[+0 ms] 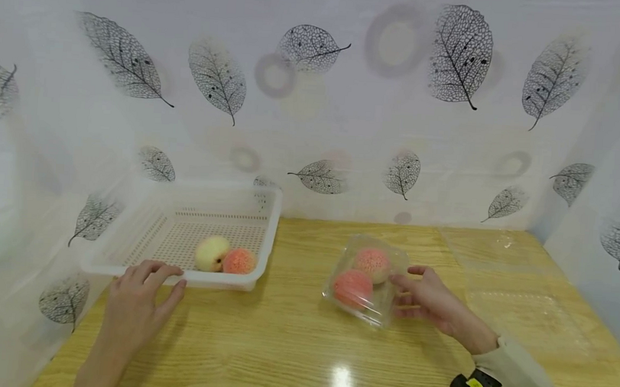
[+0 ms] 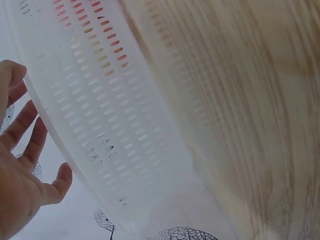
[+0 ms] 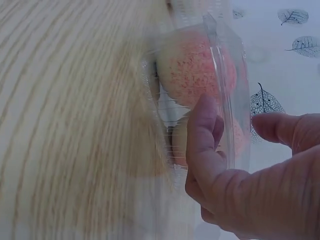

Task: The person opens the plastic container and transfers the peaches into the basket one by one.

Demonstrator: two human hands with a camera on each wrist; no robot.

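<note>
My left hand (image 1: 140,301) rests at the near rim of a white perforated plastic basket (image 1: 177,275), its fingers loosely bent over the edge. Inside that basket a pale yellow peach (image 1: 211,252) and a red-and-yellow peach (image 1: 239,261) lie side by side. A clear plastic box (image 1: 338,260) sits on the table to the right, holding a speckled pink peach (image 1: 372,263) and a redder peach (image 1: 352,289). Against the box's right side my right hand (image 1: 426,301) lays its fingers (image 3: 202,130), while the thumb stands apart from it in the right wrist view.
Transparent plastic trays (image 1: 526,313) lie on the right of the wooden table (image 1: 278,357), one behind the other. A white curtain (image 1: 314,117) printed with dark leaves hangs at the back and along both sides. The right wrist wears a black strap (image 1: 471,385).
</note>
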